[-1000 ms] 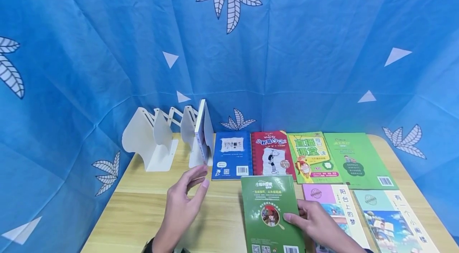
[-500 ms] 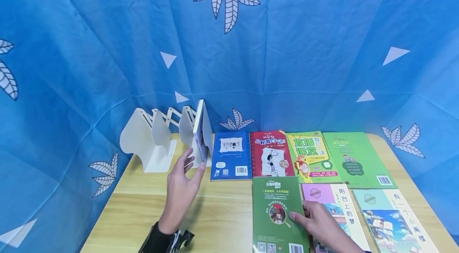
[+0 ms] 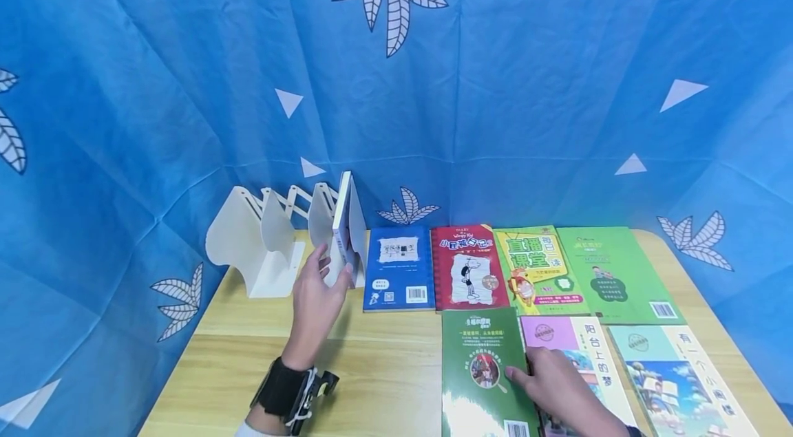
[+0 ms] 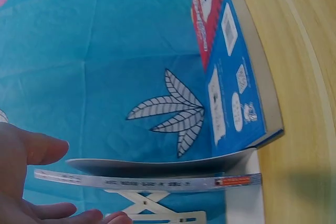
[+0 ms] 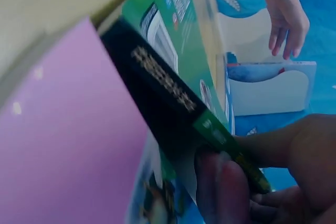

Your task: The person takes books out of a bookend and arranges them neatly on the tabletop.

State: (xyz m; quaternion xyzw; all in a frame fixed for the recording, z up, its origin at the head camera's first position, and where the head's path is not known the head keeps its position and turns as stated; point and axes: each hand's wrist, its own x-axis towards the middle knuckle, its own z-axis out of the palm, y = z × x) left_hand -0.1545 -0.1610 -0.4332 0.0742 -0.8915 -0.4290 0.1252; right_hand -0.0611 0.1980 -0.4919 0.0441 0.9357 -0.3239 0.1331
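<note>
My right hand (image 3: 557, 382) pinches the right edge of a dark green book (image 3: 480, 347), thumb on the cover. In the right wrist view that book's spine (image 5: 165, 80) runs between thumb and fingers. My left hand (image 3: 319, 299) is in front of a thin book (image 3: 341, 220) standing upright in a white expandable book rack (image 3: 238, 237). From the left wrist, the thumb (image 4: 44, 148) and fingers (image 4: 84, 216) are on either side of that thin book (image 4: 152, 183), seemingly apart from it.
Along the back of the wooden table (image 3: 260, 361) lie a blue book (image 3: 399, 268), a red book (image 3: 473, 265), a yellow-green book (image 3: 539, 272) and a light green book (image 3: 619, 279). In front are a pink-and-white book (image 3: 591, 361) and a pale book with a blue picture (image 3: 675, 382). A blue curtain (image 3: 526, 79) hangs behind.
The dark green book has moved right and slightly down with my right hand, beside the pink book. My left hand has moved forward and up to the thin standing book.
</note>
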